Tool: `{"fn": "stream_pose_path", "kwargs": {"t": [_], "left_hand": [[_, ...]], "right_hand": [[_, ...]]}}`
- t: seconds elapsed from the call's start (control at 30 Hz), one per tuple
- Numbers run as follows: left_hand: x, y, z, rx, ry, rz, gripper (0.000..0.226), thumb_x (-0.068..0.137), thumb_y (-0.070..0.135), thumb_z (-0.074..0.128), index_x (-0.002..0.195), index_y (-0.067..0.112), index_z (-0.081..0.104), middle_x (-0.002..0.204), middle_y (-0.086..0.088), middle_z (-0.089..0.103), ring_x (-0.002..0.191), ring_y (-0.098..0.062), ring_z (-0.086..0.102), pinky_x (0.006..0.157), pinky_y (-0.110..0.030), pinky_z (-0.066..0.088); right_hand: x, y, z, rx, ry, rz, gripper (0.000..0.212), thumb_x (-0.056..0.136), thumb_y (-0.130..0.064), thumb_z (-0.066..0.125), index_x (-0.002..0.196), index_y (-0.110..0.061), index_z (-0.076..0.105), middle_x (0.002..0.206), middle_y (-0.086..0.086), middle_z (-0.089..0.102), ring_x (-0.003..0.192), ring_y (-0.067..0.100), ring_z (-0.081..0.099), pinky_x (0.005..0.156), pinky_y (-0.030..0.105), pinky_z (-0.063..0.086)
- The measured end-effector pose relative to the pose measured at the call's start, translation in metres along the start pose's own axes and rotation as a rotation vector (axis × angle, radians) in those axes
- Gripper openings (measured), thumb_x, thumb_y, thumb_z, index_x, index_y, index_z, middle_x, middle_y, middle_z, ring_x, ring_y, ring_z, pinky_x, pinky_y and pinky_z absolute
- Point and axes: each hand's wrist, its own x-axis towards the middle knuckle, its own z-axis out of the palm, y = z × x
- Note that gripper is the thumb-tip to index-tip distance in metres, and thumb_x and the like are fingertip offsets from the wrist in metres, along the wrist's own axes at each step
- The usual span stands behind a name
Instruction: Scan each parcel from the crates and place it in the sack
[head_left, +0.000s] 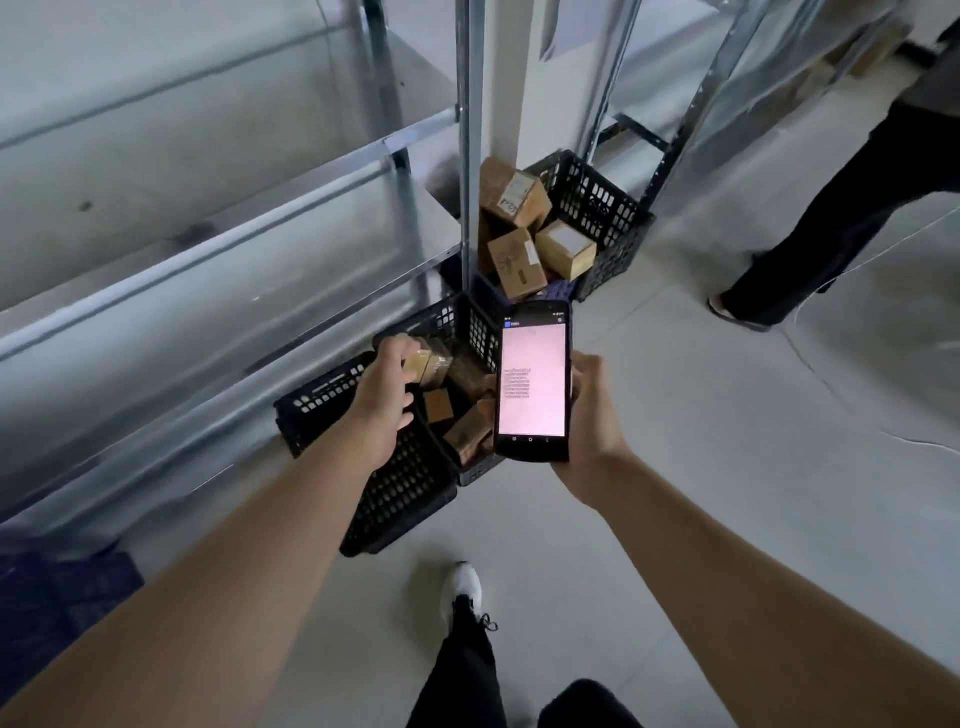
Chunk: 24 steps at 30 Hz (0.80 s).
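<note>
My right hand (587, 410) holds a black handheld scanner (532, 382) upright, its pale pink screen lit, above the near black crate (395, 483). My left hand (387, 387) reaches into that crate and grips a small brown parcel (423, 364). Several more brown parcels (467, 426) lie loose in the near crate. A second black crate (608, 218) stands further back and holds cardboard parcels (514, 228) piled above its rim. A dark blue fabric, possibly the sack (62, 613), shows at the lower left edge.
Grey metal shelving (208, 218) runs along the left, with an upright post (467, 145) between the crates. Another person's dark-trousered legs (810, 228) stand at the right. My own foot in a white shoe (462, 587) is on the pale tiled floor.
</note>
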Motion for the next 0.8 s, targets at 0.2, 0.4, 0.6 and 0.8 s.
{"fn": "stream_pose_path", "kwargs": {"t": [0.2, 0.4, 0.6, 0.8], "left_hand": [[0.082, 0.016, 0.027, 0.026, 0.020, -0.078, 0.042, 0.107, 0.058, 0.035, 0.128, 0.036, 0.064, 0.149, -0.009, 0.054, 0.138, -0.034, 0.046, 0.116, -0.049, 0.035], [0.175, -0.011, 0.068, 0.021, 0.090, -0.162, 0.054, 0.105, 0.056, 0.039, 0.146, 0.029, 0.059, 0.151, -0.008, 0.052, 0.141, -0.033, 0.045, 0.116, -0.047, 0.034], [0.275, -0.081, 0.106, -0.017, 0.220, -0.252, 0.053, 0.108, 0.052, 0.034, 0.147, 0.026, 0.060, 0.155, -0.012, 0.050, 0.145, -0.036, 0.043, 0.118, -0.048, 0.034], [0.375, -0.166, 0.134, -0.038, 0.248, -0.391, 0.053, 0.108, 0.054, 0.037, 0.149, 0.026, 0.057, 0.154, -0.010, 0.051, 0.144, -0.033, 0.044, 0.119, -0.052, 0.037]], "right_hand": [[0.086, -0.026, -0.015, 0.071, -0.183, 0.093, 0.065, 0.105, -0.043, 0.026, 0.103, -0.020, 0.087, 0.139, 0.032, 0.064, 0.109, 0.041, 0.068, 0.090, 0.048, 0.058], [0.191, -0.021, -0.043, 0.066, -0.188, 0.204, 0.064, 0.106, -0.045, 0.026, 0.117, -0.011, 0.079, 0.141, 0.038, 0.059, 0.112, 0.046, 0.063, 0.100, 0.057, 0.051], [0.310, 0.013, -0.088, -0.009, -0.226, 0.322, 0.063, 0.108, -0.044, 0.024, 0.127, -0.009, 0.073, 0.132, 0.030, 0.071, 0.097, 0.038, 0.072, 0.077, 0.042, 0.064], [0.412, 0.071, -0.119, -0.082, -0.246, 0.333, 0.066, 0.108, -0.044, 0.022, 0.133, -0.007, 0.070, 0.132, 0.030, 0.071, 0.100, 0.037, 0.071, 0.081, 0.043, 0.060]]}}
